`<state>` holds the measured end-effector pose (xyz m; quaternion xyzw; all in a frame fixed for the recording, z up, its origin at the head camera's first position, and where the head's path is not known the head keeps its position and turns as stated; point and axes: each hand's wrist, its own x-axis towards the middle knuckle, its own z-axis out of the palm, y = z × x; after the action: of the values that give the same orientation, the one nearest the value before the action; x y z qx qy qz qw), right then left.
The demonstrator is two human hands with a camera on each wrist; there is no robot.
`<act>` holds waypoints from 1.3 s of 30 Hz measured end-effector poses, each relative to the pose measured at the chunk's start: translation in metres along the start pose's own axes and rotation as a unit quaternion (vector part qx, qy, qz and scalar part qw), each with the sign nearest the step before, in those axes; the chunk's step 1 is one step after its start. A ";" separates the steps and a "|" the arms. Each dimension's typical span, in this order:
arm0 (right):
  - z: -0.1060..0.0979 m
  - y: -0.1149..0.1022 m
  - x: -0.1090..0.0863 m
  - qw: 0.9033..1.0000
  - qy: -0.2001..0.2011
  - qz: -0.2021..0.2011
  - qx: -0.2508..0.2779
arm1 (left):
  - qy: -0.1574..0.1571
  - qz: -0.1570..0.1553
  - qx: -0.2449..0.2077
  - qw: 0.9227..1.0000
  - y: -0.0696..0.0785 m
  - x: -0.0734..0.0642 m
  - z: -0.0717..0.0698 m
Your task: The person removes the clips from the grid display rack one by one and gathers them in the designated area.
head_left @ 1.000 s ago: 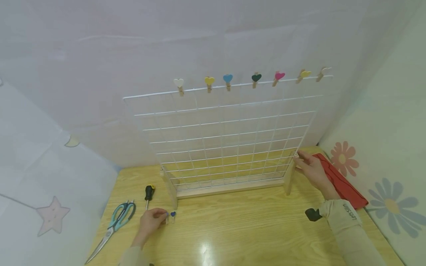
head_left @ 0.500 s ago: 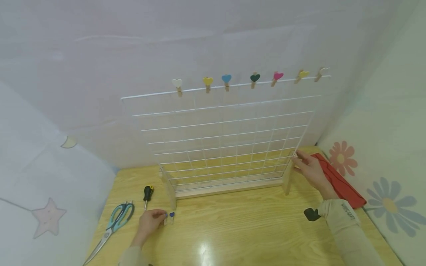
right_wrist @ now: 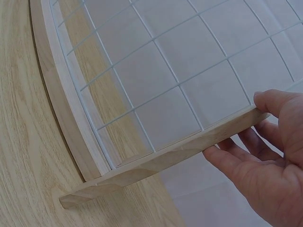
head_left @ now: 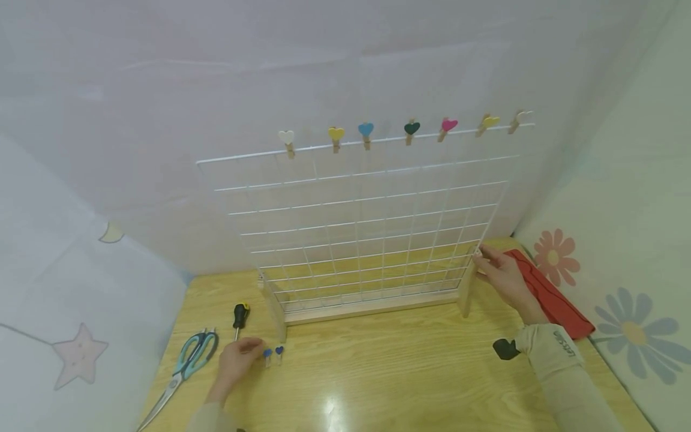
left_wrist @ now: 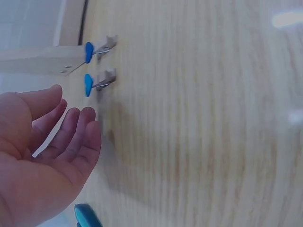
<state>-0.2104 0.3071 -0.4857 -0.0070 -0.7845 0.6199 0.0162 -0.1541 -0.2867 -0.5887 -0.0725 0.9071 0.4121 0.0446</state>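
Two small wooden clothespins with blue hearts stand side by side on the table, the left clothespin [head_left: 267, 354] and the right clothespin [head_left: 279, 351]. My left hand [head_left: 237, 363] is just left of them; in the left wrist view its fingers are loosely bent, apart from the pegs, with nothing between them. A white wire grid [head_left: 242, 157] rises from a wooden base [head_left: 372, 305]. On its right wooden upright [right_wrist: 189, 152] my right hand [head_left: 504, 279] has a grip, thumb on one side and fingers on the other. Several heart clothespins, such as the pink one [head_left: 448, 126], clip the top wire.
Left of the stand lie a black and yellow screwdriver [head_left: 240, 316] and teal-handled scissors [head_left: 189, 363]. A folded red item [head_left: 558, 300] is behind my right wrist. Cloth-covered walls [head_left: 345, 72] close in the back and both sides of the table.
My left hand has let go of the left blue-heart clothespin and drawn slightly left, leaving the peg on the table. The right hand keeps its hold on the upright.
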 end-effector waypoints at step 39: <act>-0.003 0.003 -0.001 1.000 -0.006 -0.011 0.012 | -0.243 0.235 -0.229 0.913 0.159 -0.001 -0.087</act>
<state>-0.2095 0.3103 -0.4881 0.0057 -0.7774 0.6287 0.0182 -0.1814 -0.2491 -0.4139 0.2374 0.7396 0.6123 0.1475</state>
